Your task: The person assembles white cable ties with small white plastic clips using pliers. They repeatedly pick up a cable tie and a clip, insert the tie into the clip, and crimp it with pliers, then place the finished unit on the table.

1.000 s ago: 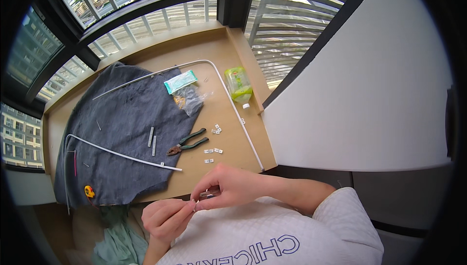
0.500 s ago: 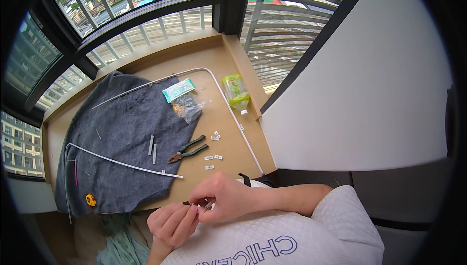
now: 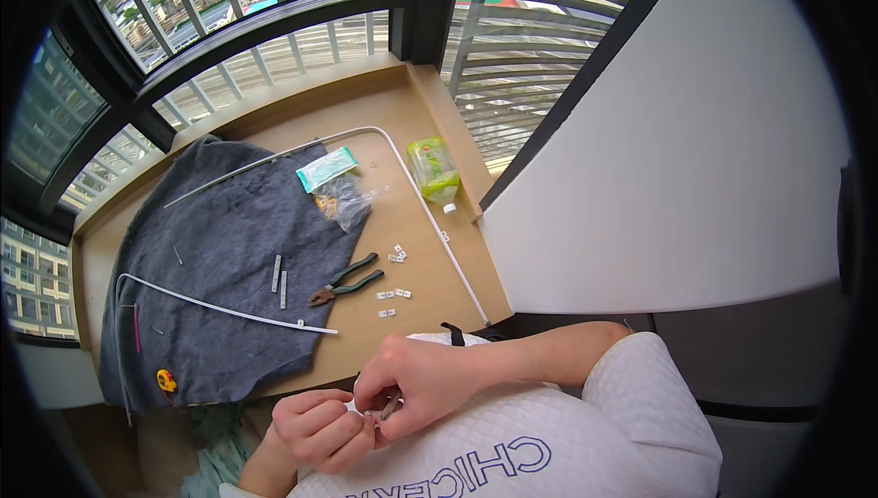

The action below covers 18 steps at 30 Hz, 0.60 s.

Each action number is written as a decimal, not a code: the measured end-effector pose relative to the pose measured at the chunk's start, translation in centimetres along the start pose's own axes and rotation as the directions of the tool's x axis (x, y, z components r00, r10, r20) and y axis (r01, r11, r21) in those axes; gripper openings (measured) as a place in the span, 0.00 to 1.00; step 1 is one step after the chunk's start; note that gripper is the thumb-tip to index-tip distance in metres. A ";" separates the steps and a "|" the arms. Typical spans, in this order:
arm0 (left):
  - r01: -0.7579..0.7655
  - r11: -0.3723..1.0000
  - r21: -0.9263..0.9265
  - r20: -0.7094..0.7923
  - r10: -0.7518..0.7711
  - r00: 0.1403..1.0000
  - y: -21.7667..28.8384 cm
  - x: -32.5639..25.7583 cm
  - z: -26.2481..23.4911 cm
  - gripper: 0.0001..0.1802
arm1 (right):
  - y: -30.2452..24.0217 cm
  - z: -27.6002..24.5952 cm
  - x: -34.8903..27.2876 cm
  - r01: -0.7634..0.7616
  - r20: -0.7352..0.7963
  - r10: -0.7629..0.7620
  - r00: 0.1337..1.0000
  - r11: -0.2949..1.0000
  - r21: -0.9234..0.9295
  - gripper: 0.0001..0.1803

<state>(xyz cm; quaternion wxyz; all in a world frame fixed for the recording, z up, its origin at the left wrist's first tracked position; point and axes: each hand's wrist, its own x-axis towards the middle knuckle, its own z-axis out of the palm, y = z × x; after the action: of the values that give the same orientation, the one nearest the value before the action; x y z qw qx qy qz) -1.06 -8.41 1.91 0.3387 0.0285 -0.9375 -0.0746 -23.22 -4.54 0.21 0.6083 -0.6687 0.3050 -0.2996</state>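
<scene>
Close to my body, beyond the table's near edge, my two hands meet at the fingertips. My left hand point(image 3: 320, 428) is closed, its fingers curled and pressed together around something small, mostly hidden. My right hand point(image 3: 419, 386) is closed in a pinch on a small greyish piece point(image 3: 390, 405), too small to name. On the table nearest to them lie pliers point(image 3: 343, 282) with dark green handles and several small white clips point(image 3: 393, 295). A thin white bent rod point(image 3: 238, 309) lies on a dark grey cloth point(image 3: 210, 224).
Another long white bent rod point(image 3: 418, 189) curves over the table point(image 3: 375, 219). A green-and-clear pouch point(image 3: 433, 171) sits at the right edge. A teal-white packet point(image 3: 326, 170), a clear plastic bag point(image 3: 346, 205), two short grey strips point(image 3: 283, 286) and a yellow tape measure point(image 3: 165, 381) lie about.
My view has shifted slightly, so the table things appear further left. My left hand has turned a little, its fingers more curled; both hands stay together.
</scene>
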 end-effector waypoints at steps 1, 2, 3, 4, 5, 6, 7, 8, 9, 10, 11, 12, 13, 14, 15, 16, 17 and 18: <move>0.003 1.000 -0.012 0.008 -0.003 1.000 0.0 0.3 -0.2 0.08 | 0.0 -0.1 0.0 -0.023 0.023 0.023 0.999 1.000 0.014 0.09; 0.007 1.000 -0.023 0.015 -0.006 1.000 -0.1 0.6 -0.2 0.08 | -0.1 -0.3 0.0 -0.047 0.047 0.045 0.998 0.999 0.027 0.09; 0.014 0.999 -0.039 -0.007 -0.014 1.000 -0.2 0.6 -0.2 0.09 | -0.1 -0.5 0.0 -0.070 0.070 0.067 0.995 0.997 0.040 0.09; 0.022 0.998 -0.058 -0.028 -0.023 0.999 -0.3 0.6 0.0 0.10 | -0.2 -0.6 0.1 -0.088 0.074 0.083 0.994 0.994 0.071 0.09; 0.029 0.997 -0.076 -0.050 -0.033 0.998 -0.5 0.5 0.2 0.11 | -0.5 -0.7 0.2 -0.105 0.077 0.097 0.992 0.989 0.102 0.09; 0.036 0.996 -0.082 -0.078 -0.042 0.996 -0.6 0.2 0.5 0.11 | -0.7 -0.8 0.3 -0.122 0.081 0.112 0.990 0.984 0.133 0.09; 0.040 0.995 -0.086 -0.107 -0.050 0.993 -0.8 -0.2 0.9 0.13 | -0.9 -1.0 0.4 -0.144 0.082 0.133 0.988 0.979 0.145 0.09; 0.045 0.995 -0.091 -0.137 -0.058 0.989 -0.9 -0.6 1.3 0.14 | -1.0 -1.1 0.6 -0.165 0.084 0.154 0.985 0.973 0.158 0.08; 0.087 0.992 -0.088 -0.146 -0.099 0.984 -0.9 -1.0 1.6 0.15 | -1.1 -1.2 0.7 -0.187 0.087 0.174 0.981 0.967 0.171 0.07; 0.122 0.990 -0.077 -0.160 -0.133 0.978 -1.0 -1.3 1.8 0.16 | -0.8 -1.3 0.9 -0.140 0.022 0.138 0.990 0.980 0.142 0.07; 0.158 0.985 -0.067 -0.176 -0.168 0.970 -1.2 -1.6 2.1 0.18 | -0.1 -1.3 1.0 -0.093 -0.041 0.098 0.994 0.990 0.110 0.06; 0.253 0.961 -0.114 -0.217 -0.272 0.937 -1.2 -1.7 2.7 0.20 | 0.5 -1.2 1.0 -0.048 -0.101 0.056 0.993 0.996 0.074 0.05; 0.350 0.923 -0.161 -0.255 -0.381 0.889 -1.0 -1.9 3.3 0.22 | 1.0 -1.3 0.9 -0.014 -0.158 0.008 0.987 0.999 -0.034 0.06; 0.448 0.871 -0.201 -0.287 -0.490 0.823 -0.7 -2.4 3.9 0.24 | 1.6 -1.3 0.8 0.026 -0.198 -0.052 0.979 0.991 -0.134 0.06; 0.516 0.789 -0.334 -0.322 -0.610 0.724 -0.6 -2.9 5.3 0.29 | 1.8 -1.2 0.7 0.062 -0.231 -0.118 0.966 0.970 -0.234 0.06; 0.611 0.717 -0.336 -0.134 -0.679 0.722 -0.3 -2.6 4.8 0.27 | 2.0 -0.8 0.5 0.075 -0.286 -0.170 0.943 0.947 -0.313 0.07; 0.642 0.704 -0.306 -0.076 -0.690 0.720 -0.2 -2.6 4.9 0.26 | 2.0 -0.3 0.4 0.087 -0.332 -0.226 0.916 0.918 -0.387 0.08; 0.670 0.689 -0.276 -0.018 -0.701 0.713 0.1 -2.6 5.3 0.25 | 2.0 0.0 0.3 0.091 -0.374 -0.285 0.883 0.884 -0.458 0.09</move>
<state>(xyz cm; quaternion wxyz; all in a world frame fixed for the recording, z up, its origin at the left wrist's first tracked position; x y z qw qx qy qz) -2.44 -7.43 -3.76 0.3435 0.3386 -0.8189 -0.3111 -23.14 -4.94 -1.81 0.3312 -0.7296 0.4217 -0.4244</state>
